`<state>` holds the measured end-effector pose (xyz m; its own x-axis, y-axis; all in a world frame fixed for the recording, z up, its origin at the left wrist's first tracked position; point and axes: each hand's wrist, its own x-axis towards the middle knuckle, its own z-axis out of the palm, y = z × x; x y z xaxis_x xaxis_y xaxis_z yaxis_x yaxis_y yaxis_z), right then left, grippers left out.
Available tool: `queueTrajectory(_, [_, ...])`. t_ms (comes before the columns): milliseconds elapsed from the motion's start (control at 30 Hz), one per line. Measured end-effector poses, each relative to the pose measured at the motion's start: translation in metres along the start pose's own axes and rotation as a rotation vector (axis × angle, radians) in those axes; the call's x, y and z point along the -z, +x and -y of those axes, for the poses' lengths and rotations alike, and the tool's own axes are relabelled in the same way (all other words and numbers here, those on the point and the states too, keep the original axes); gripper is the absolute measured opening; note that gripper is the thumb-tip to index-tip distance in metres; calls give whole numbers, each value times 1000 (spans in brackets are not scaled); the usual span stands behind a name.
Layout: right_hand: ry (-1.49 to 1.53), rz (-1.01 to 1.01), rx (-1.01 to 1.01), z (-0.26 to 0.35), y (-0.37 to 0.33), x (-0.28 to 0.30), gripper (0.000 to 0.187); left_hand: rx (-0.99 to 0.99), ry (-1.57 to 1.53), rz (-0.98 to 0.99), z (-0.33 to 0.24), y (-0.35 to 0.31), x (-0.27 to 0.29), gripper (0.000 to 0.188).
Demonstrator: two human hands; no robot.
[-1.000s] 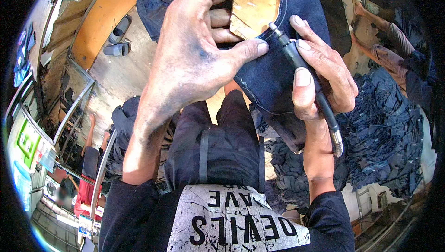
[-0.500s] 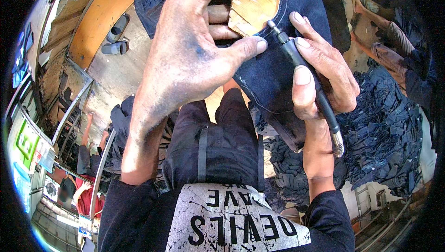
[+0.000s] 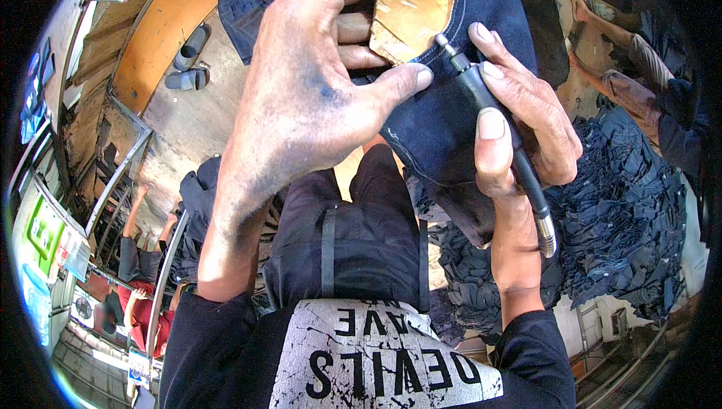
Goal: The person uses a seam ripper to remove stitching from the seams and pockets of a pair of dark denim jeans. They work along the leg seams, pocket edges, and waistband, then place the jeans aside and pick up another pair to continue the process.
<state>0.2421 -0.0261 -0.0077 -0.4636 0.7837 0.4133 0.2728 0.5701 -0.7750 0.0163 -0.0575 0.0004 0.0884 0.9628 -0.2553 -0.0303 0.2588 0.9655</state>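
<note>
Dark blue denim garment [image 3: 492,18] hangs in front of me, a curved stitched edge bordering a worn wooden piece with a rounded outline [image 3: 415,14]. My left hand [image 3: 312,97] curls around the wood and the denim edge, its thumb on the cloth below the wood and its fingers partly hidden behind. In my right hand [image 3: 523,108] is a black pen-shaped rotary tool [image 3: 500,112], held between thumb and fingers. Its metal tip lies at the stitched edge, just right of the wood; whether it touches the cloth I cannot tell. A ribbed metal hose or cable end shows at its rear.
Large heaps of dark denim [image 3: 620,206] lie to the right. More folded denim [image 3: 252,3] sits at the far left, near a pair of sandals [image 3: 188,78] on the floor. A person in red [image 3: 143,319] is at lower left; another person's legs [image 3: 624,86] show at right.
My left hand and the wood have shifted very slightly. My right hand and the tool stay almost in place. At lower left, the person in red has moved their arms.
</note>
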Motion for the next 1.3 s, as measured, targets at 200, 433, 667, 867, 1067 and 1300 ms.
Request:
queueTrajectory(200, [1, -5, -3, 1, 0, -1, 28, 0, 0, 1, 0, -1, -1, 74])
queueTrajectory(433, [53, -19, -57, 1, -7, 4, 35, -2, 0, -4, 1, -1, -1, 75])
queueTrajectory(667, [10, -55, -60, -1, -9, 5, 37, 0, -1, -5, 0, 1, -2, 75])
queueTrajectory(867, [18, -33, -5, 3, 2, 0, 25, -1, -5, -6, -6, 4, -3, 75])
queueTrajectory(1067, [45, -96, -47, 3, -5, 1, 22, -64, -13, -5, -10, -1, 1, 76])
queueTrajectory(1300, [226, -542, -552, 45, -27, 21, 51, -181, -77, -536, -50, -38, 28, 52])
